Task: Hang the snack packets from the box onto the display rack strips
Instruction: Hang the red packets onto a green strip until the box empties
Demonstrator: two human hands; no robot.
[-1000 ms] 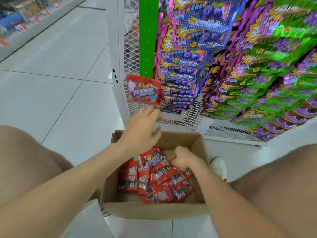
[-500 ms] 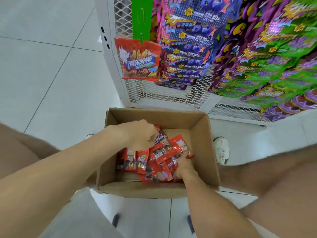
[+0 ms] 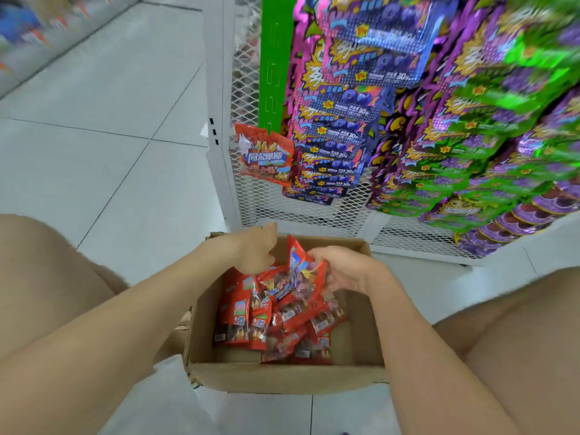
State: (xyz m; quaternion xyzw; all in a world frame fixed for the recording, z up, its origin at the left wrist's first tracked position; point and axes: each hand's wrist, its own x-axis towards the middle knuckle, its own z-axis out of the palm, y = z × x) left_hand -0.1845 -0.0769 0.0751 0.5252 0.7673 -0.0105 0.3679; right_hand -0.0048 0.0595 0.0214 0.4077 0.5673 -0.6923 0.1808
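A cardboard box point(image 3: 282, 376) on the floor between my knees holds several red snack packets point(image 3: 251, 315). My right hand point(image 3: 346, 271) grips one red packet point(image 3: 303, 265), lifted upright above the pile. My left hand point(image 3: 255, 251) hovers over the box's far left corner, fingers curled, right next to that packet; its grip is hidden. One red packet point(image 3: 265, 157) hangs at the bottom of the green display strip point(image 3: 275, 58) on the white mesh rack point(image 3: 219, 120).
Blue packets point(image 3: 339, 136) and purple-green packets point(image 3: 486, 136) hang densely on the rack to the right of the green strip. White tiled floor point(image 3: 110, 136) spreads to the left. A shelf edge point(image 3: 37, 36) runs along the far left.
My right hand has lifted a red packet out of the pile. My left hand has risen from inside the box to its far rim. The view has tilted up.
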